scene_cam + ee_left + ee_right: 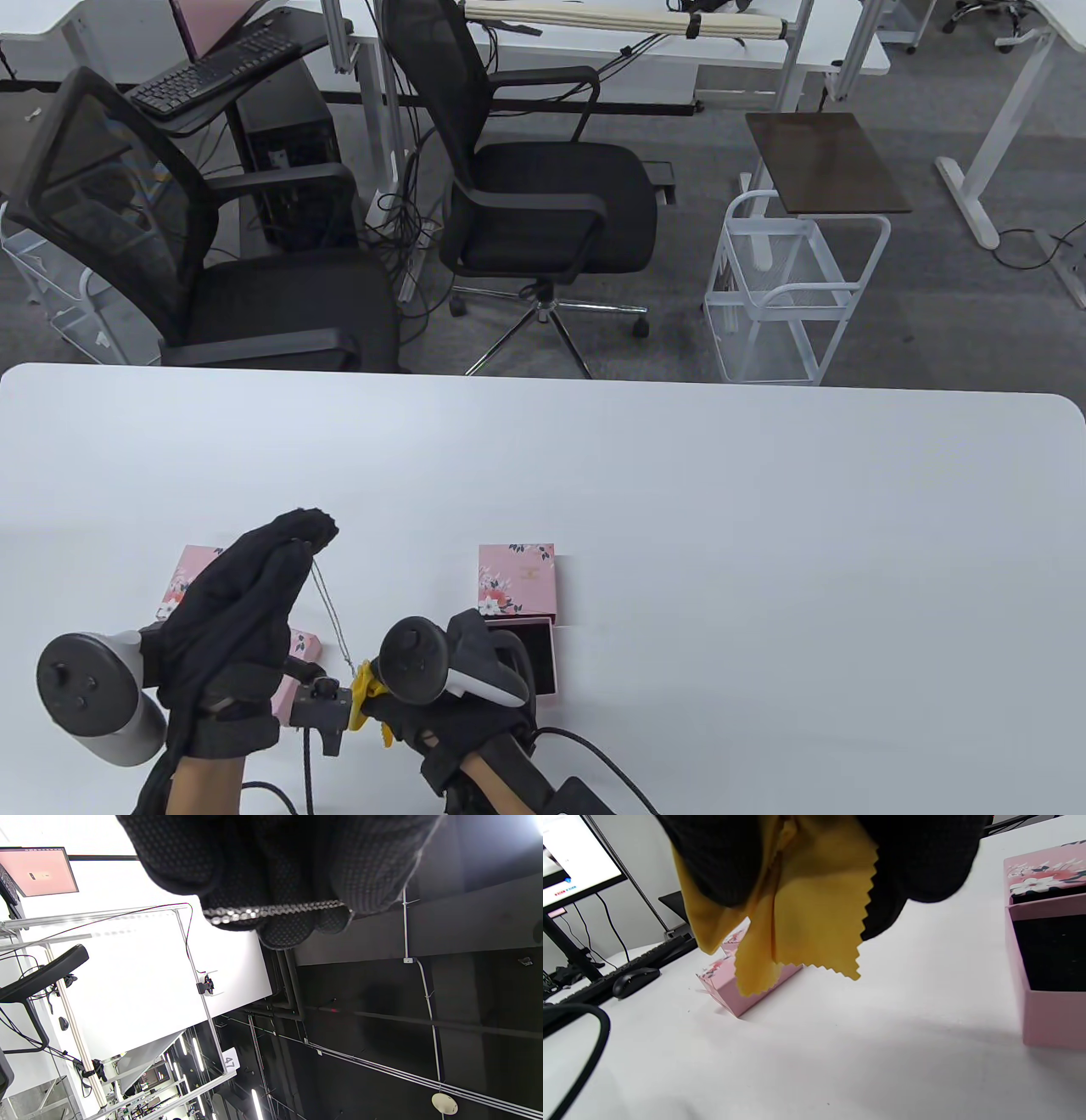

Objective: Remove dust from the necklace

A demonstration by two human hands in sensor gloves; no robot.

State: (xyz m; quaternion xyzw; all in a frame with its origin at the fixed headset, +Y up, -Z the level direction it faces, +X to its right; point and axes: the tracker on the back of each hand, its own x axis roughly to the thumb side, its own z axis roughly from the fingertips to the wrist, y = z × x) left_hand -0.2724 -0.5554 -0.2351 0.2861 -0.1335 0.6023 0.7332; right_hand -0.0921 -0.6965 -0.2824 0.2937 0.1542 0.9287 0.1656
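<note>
Nearest the person, the right hand is gripping a yellow polishing cloth with pinked edges, bunched between curled fingers and hanging clear of the white table. The left hand is lifting a thin silver chain necklace, pinching its upper end at the fingertips, where the links are lying across the glove. The chain is slanting down from that pinch to the cloth, so the necklace is hanging in the air between the two hands. It looks light, limp and slippery, likely to tangle or snap under a hard pull; holding one end and sliding the cloth along seems safest. Beyond the right hand, an open pink floral gift box with a black lining is sitting on the table.
</note>
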